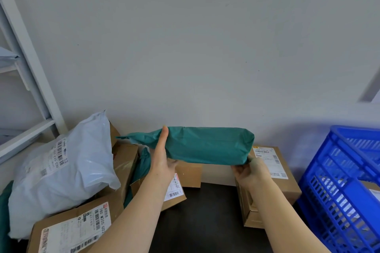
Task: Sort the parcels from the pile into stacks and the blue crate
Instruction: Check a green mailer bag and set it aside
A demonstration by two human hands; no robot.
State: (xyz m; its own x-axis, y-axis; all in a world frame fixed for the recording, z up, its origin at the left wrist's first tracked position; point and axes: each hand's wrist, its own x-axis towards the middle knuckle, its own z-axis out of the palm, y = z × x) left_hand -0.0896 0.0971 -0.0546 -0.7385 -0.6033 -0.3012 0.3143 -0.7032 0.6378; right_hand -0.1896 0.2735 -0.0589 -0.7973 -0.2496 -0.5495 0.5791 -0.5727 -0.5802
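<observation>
**Fingers [164, 136] of two hands on a green parcel [207, 146], held level over the table**

Fig. 1. On the left, the thumb lies straight up the near face of the green parcel, close to its crumpled left end. The other fingers of the left hand [162, 163] pass beneath and behind the wrapper, so I cannot tell how they lie. The right hand [251, 172] grips the lower right corner, its fingers curled against the wrapper. From my remote view the parcel hangs in the air with its long axis left to right. It is above the dark table [205, 224], in front of the wall, and clear of the boxes below it.

Writing: the cardboard box [67, 230] at lower left bears a white label reading "780 M205 G0", cut off by the left forearm, with barcodes beside it. A white poly bag [61, 172] rests on that box and carries a barcode label whose digits I cannot read with certainty. A small box [176, 193] under the left forearm shows a barcode label. The box [285, 183] beneath the right hand has a white label with barcodes and a square code, its text too small to read.

Container: the blue crate [337, 172] stands at the right edge, just beside that box. Pale shapes show through its slats, and I cannot tell what they are. Inside the crate a strip of brown cardboard with a white label corner is visible.
</observation>
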